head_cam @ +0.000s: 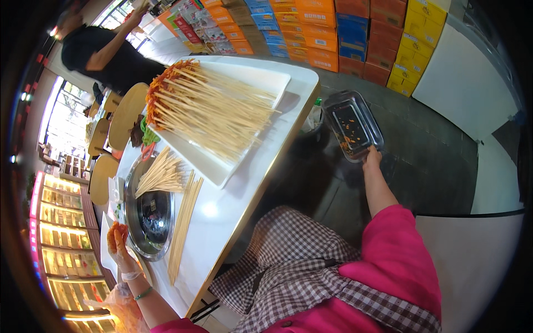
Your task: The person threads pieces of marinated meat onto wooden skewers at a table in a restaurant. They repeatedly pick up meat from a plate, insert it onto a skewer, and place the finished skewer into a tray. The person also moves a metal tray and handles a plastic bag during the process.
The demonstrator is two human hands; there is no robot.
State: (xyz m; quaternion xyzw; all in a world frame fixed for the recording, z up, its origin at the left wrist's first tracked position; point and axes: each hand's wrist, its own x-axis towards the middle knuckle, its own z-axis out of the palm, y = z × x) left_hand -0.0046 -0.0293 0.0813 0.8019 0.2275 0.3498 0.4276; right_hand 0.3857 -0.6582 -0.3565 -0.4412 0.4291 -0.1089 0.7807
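Note:
My right hand [372, 157] grips the rim of a rectangular metal tray [353, 125] over the floor beside the table; orange food scraps lie in it. My left hand [118, 243], in a clear plastic glove stained orange at the fingers, is raised at the table's far-left edge; whether it holds food is unclear. A white tray [222, 177] bears many wooden skewers [216, 112] with orange-red shredded food on their far ends. Near my left hand stands a round steel bowl [166, 241], with a bundle of bare skewers [160, 175] across it. More bare skewers [183, 227] lie alongside on the tabletop.
The white table [233, 195] has a gold-coloured edge. Under the metal tray's left side stands a lined bin [312, 123]. Stacked cartons [318, 37] line the wall. Wooden chairs [127, 116] stand along the table's far side, near a person in black [104, 54]. A plastic bag [125, 306] is at lower left.

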